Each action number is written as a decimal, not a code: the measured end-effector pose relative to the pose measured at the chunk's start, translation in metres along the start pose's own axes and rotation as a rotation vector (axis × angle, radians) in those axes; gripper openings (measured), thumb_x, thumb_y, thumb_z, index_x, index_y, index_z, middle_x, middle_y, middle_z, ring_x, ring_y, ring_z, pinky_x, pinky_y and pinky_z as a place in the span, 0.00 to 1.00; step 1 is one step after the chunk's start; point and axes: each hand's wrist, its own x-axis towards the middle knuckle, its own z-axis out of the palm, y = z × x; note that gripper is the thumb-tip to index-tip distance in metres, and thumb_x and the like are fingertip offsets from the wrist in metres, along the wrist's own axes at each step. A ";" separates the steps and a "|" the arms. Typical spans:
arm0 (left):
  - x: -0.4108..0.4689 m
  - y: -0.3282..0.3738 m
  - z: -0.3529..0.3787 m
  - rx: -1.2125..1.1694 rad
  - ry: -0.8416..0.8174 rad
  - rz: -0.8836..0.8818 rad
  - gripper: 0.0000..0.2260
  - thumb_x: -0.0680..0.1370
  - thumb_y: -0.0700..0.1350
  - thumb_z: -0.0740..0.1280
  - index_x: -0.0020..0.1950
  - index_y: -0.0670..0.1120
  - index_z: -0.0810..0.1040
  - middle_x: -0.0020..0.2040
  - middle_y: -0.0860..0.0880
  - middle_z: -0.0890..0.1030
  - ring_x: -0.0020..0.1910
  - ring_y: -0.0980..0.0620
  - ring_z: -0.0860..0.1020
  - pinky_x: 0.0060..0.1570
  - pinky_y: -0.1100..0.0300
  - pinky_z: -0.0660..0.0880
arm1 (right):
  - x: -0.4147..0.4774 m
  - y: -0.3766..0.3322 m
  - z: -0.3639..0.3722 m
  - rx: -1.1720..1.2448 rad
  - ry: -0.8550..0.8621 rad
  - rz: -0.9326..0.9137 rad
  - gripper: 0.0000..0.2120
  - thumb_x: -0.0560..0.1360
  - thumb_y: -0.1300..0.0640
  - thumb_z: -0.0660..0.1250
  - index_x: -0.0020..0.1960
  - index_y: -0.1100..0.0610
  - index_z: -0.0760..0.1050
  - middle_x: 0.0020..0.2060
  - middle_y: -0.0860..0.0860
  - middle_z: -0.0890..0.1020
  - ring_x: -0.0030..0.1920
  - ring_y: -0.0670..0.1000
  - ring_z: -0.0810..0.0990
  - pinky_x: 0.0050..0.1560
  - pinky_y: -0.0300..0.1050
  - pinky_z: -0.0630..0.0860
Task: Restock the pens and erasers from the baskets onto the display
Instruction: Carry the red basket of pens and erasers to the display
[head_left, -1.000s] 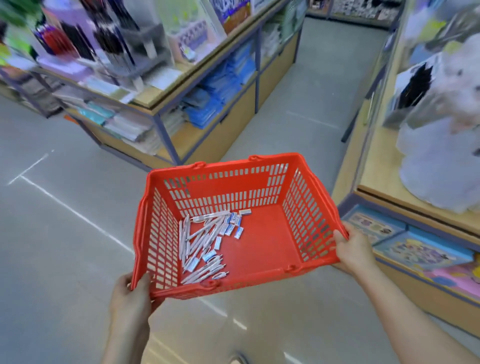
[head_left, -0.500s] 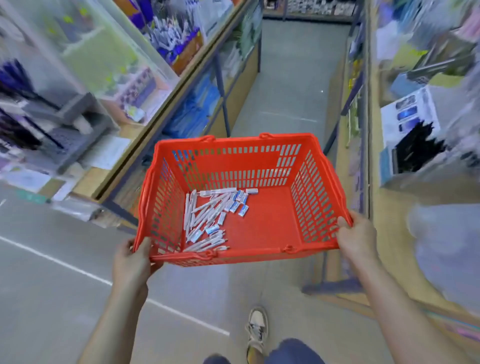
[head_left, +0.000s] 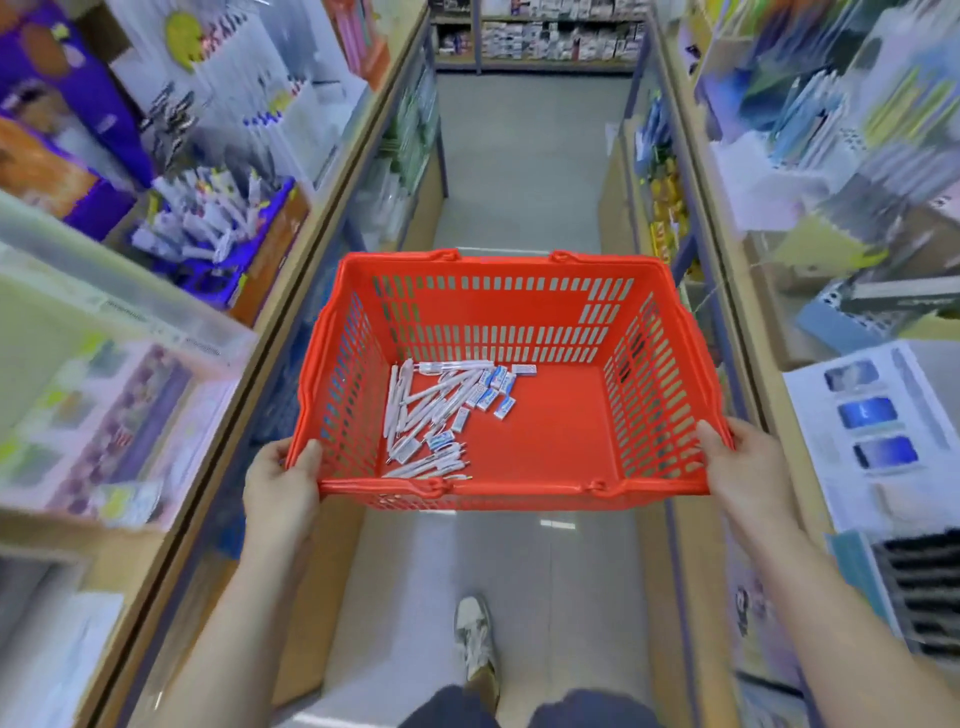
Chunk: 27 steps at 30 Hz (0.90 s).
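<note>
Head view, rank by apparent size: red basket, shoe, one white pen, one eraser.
1. red basket
2. shoe
3. white pen
4. eraser
The shoe is farther from the camera, so its rank over the pen is unsure.

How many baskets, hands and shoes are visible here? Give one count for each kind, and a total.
Red slotted plastic basket: 1
Hands, each gripping a near corner of it: 2, the left hand and the right hand
White shoe: 1
Total: 4
</note>
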 end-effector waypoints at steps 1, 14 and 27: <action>0.022 0.016 0.014 0.004 -0.013 0.012 0.14 0.69 0.55 0.65 0.45 0.46 0.77 0.41 0.43 0.82 0.39 0.43 0.79 0.42 0.46 0.77 | 0.014 -0.020 0.005 0.012 0.021 0.018 0.12 0.78 0.52 0.63 0.46 0.60 0.80 0.35 0.58 0.83 0.38 0.61 0.83 0.43 0.58 0.80; 0.297 0.192 0.243 0.120 -0.076 0.232 0.31 0.74 0.71 0.54 0.43 0.44 0.78 0.41 0.43 0.82 0.44 0.42 0.81 0.48 0.40 0.77 | 0.321 -0.162 0.085 0.067 0.203 -0.037 0.13 0.80 0.58 0.62 0.47 0.67 0.79 0.34 0.56 0.80 0.38 0.55 0.79 0.40 0.45 0.67; 0.554 0.375 0.449 0.061 -0.101 0.307 0.23 0.81 0.57 0.55 0.44 0.38 0.77 0.37 0.43 0.80 0.36 0.46 0.77 0.34 0.54 0.73 | 0.639 -0.330 0.194 0.084 0.276 -0.088 0.22 0.74 0.42 0.60 0.48 0.60 0.81 0.36 0.58 0.83 0.41 0.62 0.83 0.47 0.59 0.78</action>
